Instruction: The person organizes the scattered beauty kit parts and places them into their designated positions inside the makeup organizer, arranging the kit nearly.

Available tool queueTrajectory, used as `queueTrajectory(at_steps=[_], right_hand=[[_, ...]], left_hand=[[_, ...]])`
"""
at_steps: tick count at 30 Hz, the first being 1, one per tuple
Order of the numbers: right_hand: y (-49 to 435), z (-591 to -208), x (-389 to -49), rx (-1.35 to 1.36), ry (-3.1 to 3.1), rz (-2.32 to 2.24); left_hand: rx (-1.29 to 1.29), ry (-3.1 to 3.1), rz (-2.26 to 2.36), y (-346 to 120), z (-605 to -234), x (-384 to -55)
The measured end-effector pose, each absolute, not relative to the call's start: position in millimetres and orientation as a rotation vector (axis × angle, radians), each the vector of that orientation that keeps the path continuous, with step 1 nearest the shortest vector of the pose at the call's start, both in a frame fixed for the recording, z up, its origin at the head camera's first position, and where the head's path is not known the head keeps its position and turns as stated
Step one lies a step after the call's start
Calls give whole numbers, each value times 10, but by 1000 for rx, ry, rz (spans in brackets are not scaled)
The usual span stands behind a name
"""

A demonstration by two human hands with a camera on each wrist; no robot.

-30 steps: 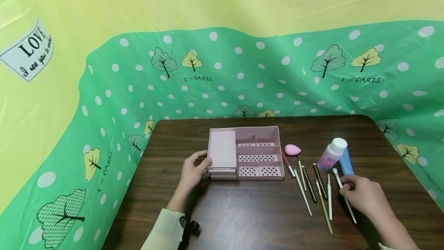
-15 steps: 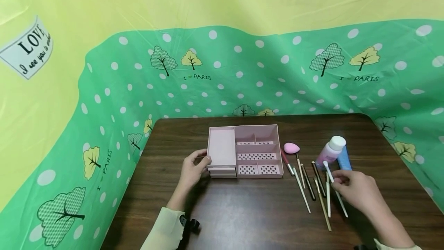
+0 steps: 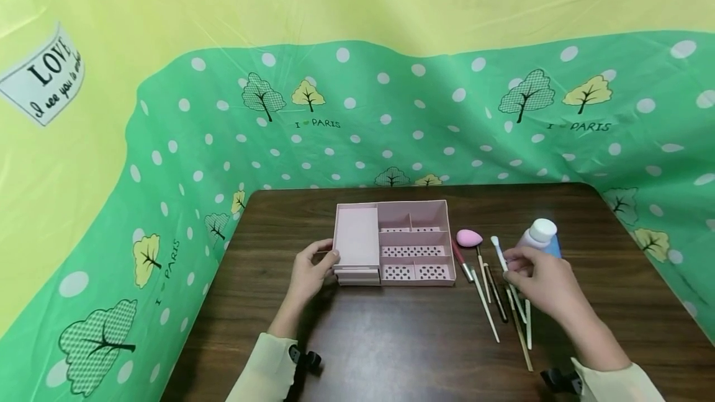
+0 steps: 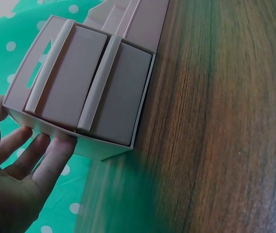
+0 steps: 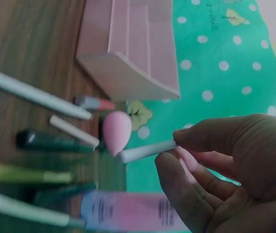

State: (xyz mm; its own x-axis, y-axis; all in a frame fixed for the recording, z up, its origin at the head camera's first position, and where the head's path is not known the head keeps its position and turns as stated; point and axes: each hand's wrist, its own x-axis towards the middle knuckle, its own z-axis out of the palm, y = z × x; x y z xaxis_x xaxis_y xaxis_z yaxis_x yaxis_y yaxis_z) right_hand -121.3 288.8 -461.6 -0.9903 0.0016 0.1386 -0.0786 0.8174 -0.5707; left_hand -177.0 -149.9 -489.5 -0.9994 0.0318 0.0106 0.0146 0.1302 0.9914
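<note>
A pink desktop organizer (image 3: 357, 234) with open compartments on its right half stands on the brown table. My left hand (image 3: 310, 272) rests on its left side, fingertips along the wall in the left wrist view, near two small drawers (image 4: 70, 77). My right hand (image 3: 544, 281) pinches a slim white makeup brush (image 3: 498, 252) between thumb and fingers, its tip pointing away from me. Below that hand several other makeup brushes (image 3: 485, 306) lie on the table. A pink makeup sponge (image 3: 469, 238) sits between them and the organizer.
Behind the right hand is a bottle with a white cap (image 3: 543, 229), pink-purple label showing in the right wrist view. A blue tube (image 3: 554, 248) lies beside it, mostly hidden. Green and yellow printed cloth (image 3: 391, 98) hangs behind the table (image 3: 391, 352).
My right hand has lifted the white brush from beside the blue tube and carried it left, past the front of the bottle. The left hand stays at the organizer.
</note>
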Motion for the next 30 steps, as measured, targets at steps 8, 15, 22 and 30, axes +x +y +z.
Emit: queueTrajectory(at_steps=[8, 15, 22, 30], right_hand=[[2619, -4533, -1342, 85, -2876, 963], [2442, -4448, -1484, 121, -2871, 1119], [2295, -4396, -1640, 194, -2833, 1237], [2147, -4386, -1758, 208, -2781, 1536]], left_hand=[[41, 2376, 2038, -1500, -5018, -1816], [41, 2388, 2065, -1534, -5112, -1877], [59, 2364, 2048, -1505, -4907, -1798], [57, 2355, 2053, -1504, -4879, -1789]])
